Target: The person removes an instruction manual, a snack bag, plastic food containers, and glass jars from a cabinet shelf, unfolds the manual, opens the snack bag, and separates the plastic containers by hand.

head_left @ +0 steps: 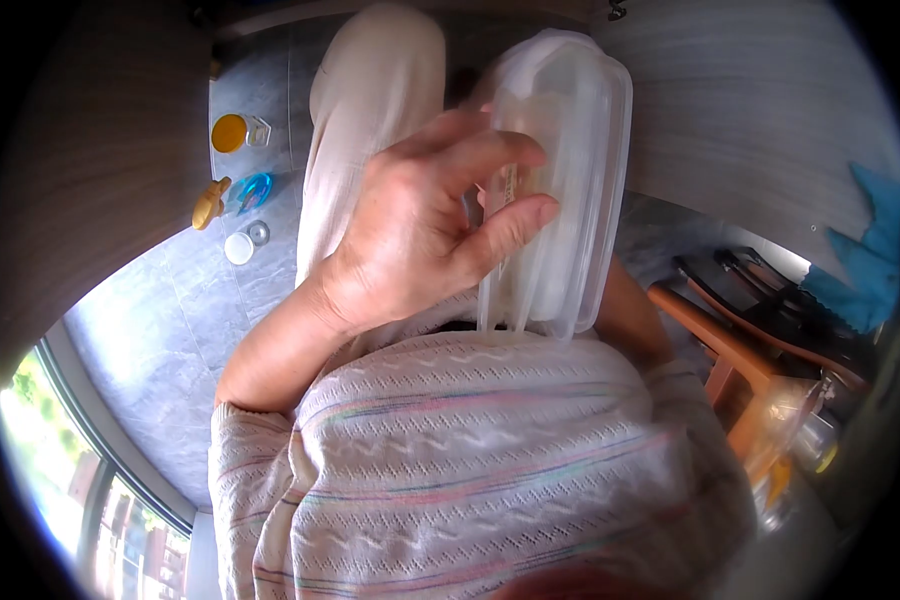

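A stack of clear plastic containers (pixel 580 200), nested together, stands over my lap on its long side. My left hand (pixel 420 210) is beside its left edge, back of the hand upward. Its thumb and index finger are spread, with the tips overlapping the stack in this view. Small yellowish print shows between them. My right forearm (pixel 630 312) passes behind the stack. The right hand supports it from the far side and is mostly hidden, with a bit of fingertip (pixel 482 196) showing at the left edge.
On the grey tiled floor at left are a jar with an orange lid (pixel 228 133), a gold-coloured item (pixel 210 204), a blue clear item (pixel 253 190) and a white-lidded jar (pixel 238 248). Wooden panels flank both sides. At right are a wooden frame (pixel 715 335) and blue cloth (pixel 865 265).
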The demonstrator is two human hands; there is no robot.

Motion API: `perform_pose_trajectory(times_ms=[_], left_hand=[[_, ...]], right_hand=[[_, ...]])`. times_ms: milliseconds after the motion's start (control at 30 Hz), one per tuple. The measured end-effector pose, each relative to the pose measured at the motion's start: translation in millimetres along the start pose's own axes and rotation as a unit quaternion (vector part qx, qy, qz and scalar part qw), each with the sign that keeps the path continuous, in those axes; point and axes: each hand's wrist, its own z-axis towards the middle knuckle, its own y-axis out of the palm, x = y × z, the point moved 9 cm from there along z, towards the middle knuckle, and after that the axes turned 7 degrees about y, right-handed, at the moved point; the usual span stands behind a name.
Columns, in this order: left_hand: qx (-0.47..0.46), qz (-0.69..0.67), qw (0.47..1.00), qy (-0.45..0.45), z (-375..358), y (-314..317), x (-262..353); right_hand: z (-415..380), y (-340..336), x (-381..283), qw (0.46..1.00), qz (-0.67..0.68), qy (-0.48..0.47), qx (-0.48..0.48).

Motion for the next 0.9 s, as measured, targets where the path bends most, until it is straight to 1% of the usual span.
perform_pose_trajectory(times_ms=[133,167,233,267,367,467,533,567,633,667,733,800,867,900], left_hand=[[-0.009,0.023,1.0,-0.011,2.1,-0.7,1.3],[-0.011,0.028,0.999,-0.015,2.1,-1.4,1.1],[0.015,0.051,0.998,0.013,1.7,-3.7,7.6],[0.027,0.063,0.997,0.027,0.9,-5.3,11.5],[0.02,0.062,0.998,0.005,-2.5,-5.0,13.1],[0.025,0.062,0.997,0.023,-4.6,-3.1,13.8],[0.033,0.059,0.997,0.028,-5.0,-2.2,14.2],[0.038,0.058,0.997,0.03,-4.9,-2.4,14.6],[0.028,0.061,0.997,0.036,-3.2,-1.7,16.9],[0.023,0.063,0.997,0.039,-2.5,-1.0,17.9],[0.022,0.069,0.996,0.046,-1.9,0.9,17.3],[0.023,0.081,0.994,0.064,0.9,3.3,17.4],[0.024,0.096,0.991,0.095,6.4,7.0,20.1],[0.02,0.097,0.991,0.09,8.2,9.1,20.7]], right_hand=[[2.9,3.9,0.5,0.996,0.051,-0.003,-0.07],[3.2,8.2,-3.0,0.994,0.062,-0.018,-0.085],[1.9,7.0,-4.0,0.994,0.068,-0.027,-0.081],[0.4,0.8,-0.9,0.996,0.063,-0.021,-0.062],[2.5,-1.1,0.8,0.997,0.071,0.007,-0.034],[4.8,-2.1,-2.4,1.0,0.022,-0.005,-0.003],[4.6,-3.1,-3.5,1.0,0.004,0.003,0.024],[3.8,-1.5,-4.2,0.999,0.014,0.022,0.038],[3.0,1.6,-5.2,0.999,0.025,0.033,0.024],[2.4,4.5,-7.5,0.999,0.027,0.024,-0.004],[1.2,4.0,-9.6,1.0,0.014,0.02,-0.001],[0.1,-2.3,-10.2,0.998,-0.014,0.03,0.058],[-0.8,2.0,-14.5,0.998,0.046,-0.019,0.045],[-2.0,1.7,-14.9,0.998,0.046,-0.02,0.042]])
